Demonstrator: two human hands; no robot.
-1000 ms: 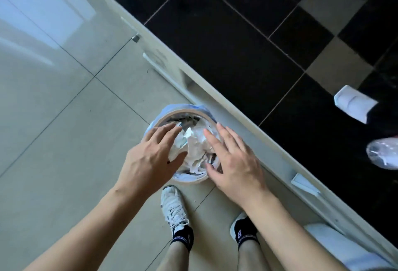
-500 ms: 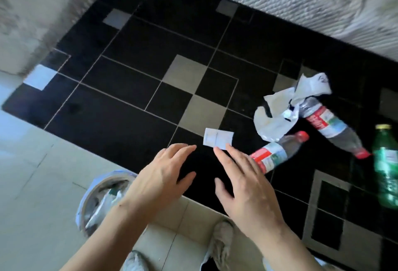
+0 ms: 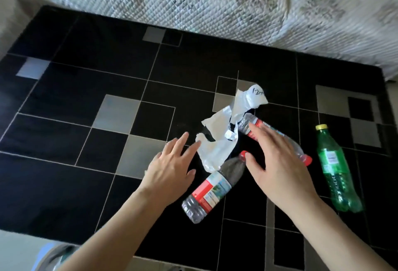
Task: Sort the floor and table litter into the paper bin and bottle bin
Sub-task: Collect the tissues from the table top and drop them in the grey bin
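Note:
A crumpled white paper (image 3: 217, 141) lies on the black checked table (image 3: 86, 141), with a second torn piece with handwriting (image 3: 252, 98) just behind it. Beside them lie a clear red-labelled bottle (image 3: 212, 191), another clear red-capped bottle (image 3: 258, 126) partly hidden by my right hand, and a green bottle (image 3: 336, 169) at the right. My left hand (image 3: 172, 167) hovers with straight fingers, fingertips at the paper's left edge. My right hand (image 3: 277, 163) is spread open above both clear bottles, holding nothing. The paper bin's rim (image 3: 51, 257) peeks in at the bottom left.
A quilted light cover (image 3: 237, 1) on a bed or sofa borders the table's far side. Pale floor (image 3: 13, 249) shows at the bottom left beside the bin.
My view swung from the paper bin up to the table. Both hands left the bin and moved forward over the paper and bottles. The small folded paper seen earlier is out of sight.

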